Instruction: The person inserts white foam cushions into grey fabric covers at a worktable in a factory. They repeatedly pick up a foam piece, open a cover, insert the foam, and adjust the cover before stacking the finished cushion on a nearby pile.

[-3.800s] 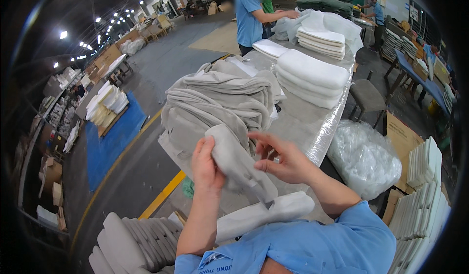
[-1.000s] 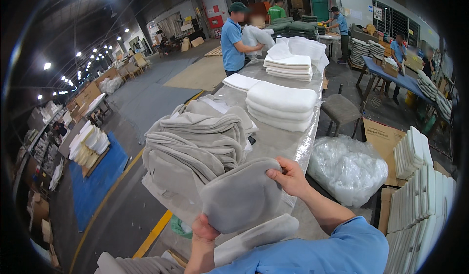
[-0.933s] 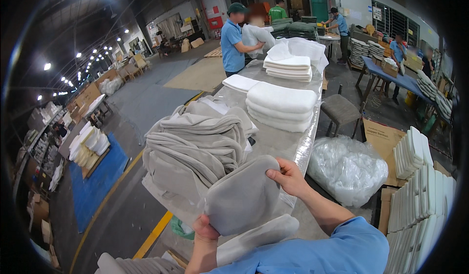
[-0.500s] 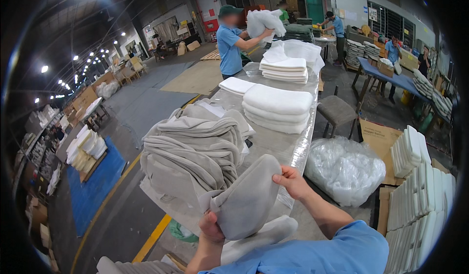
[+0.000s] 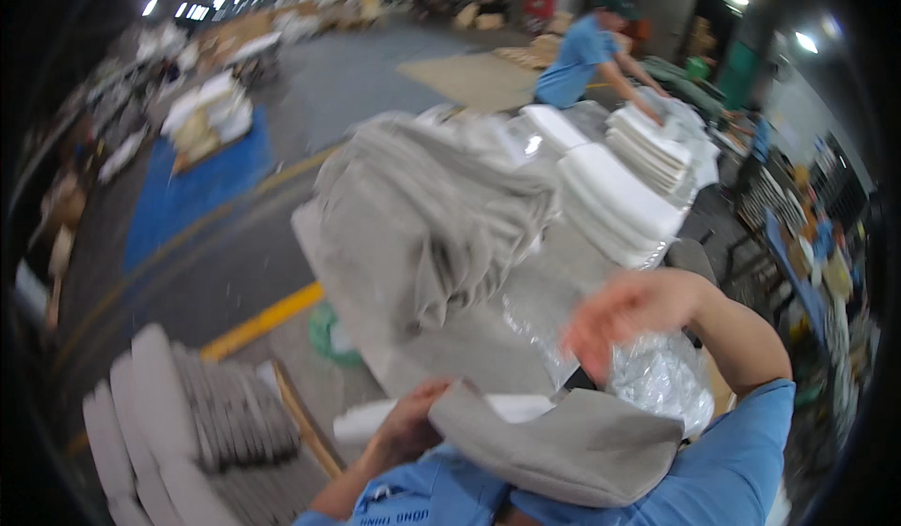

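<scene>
My left hand (image 5: 413, 417) is closed on the left end of a grey fabric cushion cover (image 5: 572, 446), which lies bent across the front of my body. My right hand (image 5: 624, 320) is off the cover, raised above its right part and blurred by motion; its fingers look stretched and nothing shows in them. Beyond both hands, a large heap of grey covers (image 5: 427, 207) is piled on the table (image 5: 441, 362). A white pad (image 5: 366, 420) lies partly hidden behind my left hand and the held cover.
Grey cushions (image 5: 164, 395) stand stacked at the lower left. White pads (image 5: 624, 198) are piled farther along the table, where a co-worker (image 5: 577, 61) leans over. A clear plastic bundle (image 5: 662, 381) sits right of the table, and a green roll (image 5: 330, 334) lies on the left.
My view has swung to the right part of the scene's left, and my right hand has let go of the cover. The cover has come closer to my body. The co-worker now bends over the table.
</scene>
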Tool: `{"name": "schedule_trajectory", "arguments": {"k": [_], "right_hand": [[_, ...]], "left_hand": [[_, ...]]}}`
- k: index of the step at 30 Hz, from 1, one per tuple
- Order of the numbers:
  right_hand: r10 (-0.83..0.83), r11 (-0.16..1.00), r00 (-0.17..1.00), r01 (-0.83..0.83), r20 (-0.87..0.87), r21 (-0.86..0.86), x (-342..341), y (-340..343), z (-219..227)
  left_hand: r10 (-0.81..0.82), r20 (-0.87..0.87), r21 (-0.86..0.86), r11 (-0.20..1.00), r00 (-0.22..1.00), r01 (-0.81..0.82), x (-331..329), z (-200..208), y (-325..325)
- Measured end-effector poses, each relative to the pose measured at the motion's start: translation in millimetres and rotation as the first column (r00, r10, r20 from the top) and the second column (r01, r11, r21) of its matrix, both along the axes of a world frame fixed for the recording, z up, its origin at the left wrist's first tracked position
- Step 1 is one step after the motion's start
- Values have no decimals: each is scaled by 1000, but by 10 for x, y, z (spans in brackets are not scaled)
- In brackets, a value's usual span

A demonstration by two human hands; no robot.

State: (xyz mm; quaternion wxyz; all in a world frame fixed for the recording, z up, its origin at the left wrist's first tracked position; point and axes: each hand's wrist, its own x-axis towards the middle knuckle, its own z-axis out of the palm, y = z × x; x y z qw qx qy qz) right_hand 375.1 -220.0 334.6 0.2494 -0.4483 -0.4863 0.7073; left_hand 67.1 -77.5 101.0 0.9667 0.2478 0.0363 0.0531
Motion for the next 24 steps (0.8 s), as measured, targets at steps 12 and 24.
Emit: {"name": "schedule_trajectory", "arguments": {"k": [12, 24], "right_hand": [[-323, 879, 882, 145, -343, -453, -1248, 894, -2201], [-56, 917, 988, -6, -143, -400, -1456, 996, -1641]], "left_hand": [[565, -192, 229, 821, 802, -524, -574, -135, -418], [548, -126, -204, 802, 827, -562, -747, -347, -603]]}}
